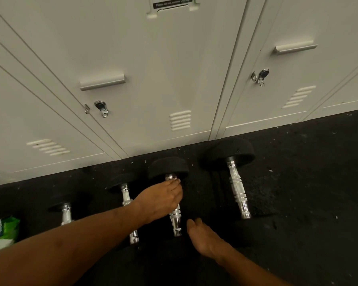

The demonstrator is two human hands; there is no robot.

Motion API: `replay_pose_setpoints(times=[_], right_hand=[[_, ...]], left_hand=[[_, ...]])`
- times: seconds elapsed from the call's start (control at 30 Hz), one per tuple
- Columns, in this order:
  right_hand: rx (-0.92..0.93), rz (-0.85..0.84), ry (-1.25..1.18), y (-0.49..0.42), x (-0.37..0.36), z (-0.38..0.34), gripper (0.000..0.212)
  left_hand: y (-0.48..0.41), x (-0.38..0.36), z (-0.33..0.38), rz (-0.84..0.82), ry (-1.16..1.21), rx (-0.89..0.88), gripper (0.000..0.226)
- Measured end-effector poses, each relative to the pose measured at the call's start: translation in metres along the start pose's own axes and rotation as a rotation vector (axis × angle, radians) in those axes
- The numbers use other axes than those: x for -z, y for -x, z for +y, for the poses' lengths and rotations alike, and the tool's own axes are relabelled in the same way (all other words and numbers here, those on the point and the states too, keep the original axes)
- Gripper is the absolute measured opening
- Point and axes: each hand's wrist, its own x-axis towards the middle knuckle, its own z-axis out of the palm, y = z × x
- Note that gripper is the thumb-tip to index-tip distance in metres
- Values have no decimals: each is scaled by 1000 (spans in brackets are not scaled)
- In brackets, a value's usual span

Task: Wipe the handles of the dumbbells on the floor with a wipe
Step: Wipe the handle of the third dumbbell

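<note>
Several dumbbells with black heads and chrome handles lie side by side on the black floor. My left hand reaches across and lies over the handle of the third dumbbell, with its fingers curled round the upper part near the far head. A small white bit shows at the fingertips, and I cannot tell whether it is a wipe. My right hand rests with relaxed fingers at the near end of that same dumbbell. The largest dumbbell lies to the right, untouched.
White metal lockers stand right behind the dumbbells' far heads. A green and white wipe packet lies on the floor at the left edge. Two smaller dumbbells lie left of my left hand. Speckled black floor stretches to the right.
</note>
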Motion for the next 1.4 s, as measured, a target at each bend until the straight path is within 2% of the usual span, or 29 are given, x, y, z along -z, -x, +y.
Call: replay_pose_setpoints(times=[0.03, 0.27, 0.33, 0.43, 0.5, 0.57, 0.6, 0.67, 0.73, 0.83, 0.93, 1.03, 1.2, 1.3, 1.4], right_hand=[[-7, 1, -5, 0, 0, 0, 38], [-45, -4, -78, 1, 2, -2, 44], [-14, 4, -75, -2, 0, 0, 49], [61, 26, 27, -6, -2, 3, 49], [54, 41, 36, -7, -3, 5, 53], [26, 20, 25, -8, -2, 4, 49], [13, 10, 18, -7, -2, 4, 44], [-13, 6, 13, -4, 1, 2, 38], [-20, 57, 13, -3, 2, 0, 35], [31, 71, 104, -5, 1, -2, 34], [109, 63, 256, -5, -1, -2, 35], [146, 68, 333, -6, -5, -1, 36], [175, 96, 371, -7, -7, 0, 35], [198, 118, 406, -6, -7, 0, 36], [215, 127, 426, -7, -8, 0, 36]], left_hand=[[4, 1, 5, -9, 56, 17, 49], [16, 1, 40, 108, 308, -156, 28], [18, 4, 41, 93, 348, -182, 28], [23, 8, 39, 80, 539, -129, 38], [32, 12, 43, 70, 688, -22, 48], [43, 10, 52, 223, 875, 170, 57], [48, 10, 57, 290, 1029, 344, 60], [53, 16, 64, 376, 1333, 763, 54], [52, 20, 66, 422, 1472, 1092, 43], [44, 13, 57, 392, 1606, 1337, 31], [31, -7, 44, 289, 1842, 1431, 27], [20, -20, 33, 236, 2061, 1425, 27], [7, -14, 17, 367, 2475, 1335, 28], [6, -19, 14, 496, 2625, 1345, 31], [8, -28, 20, 538, 2715, 1351, 32]])
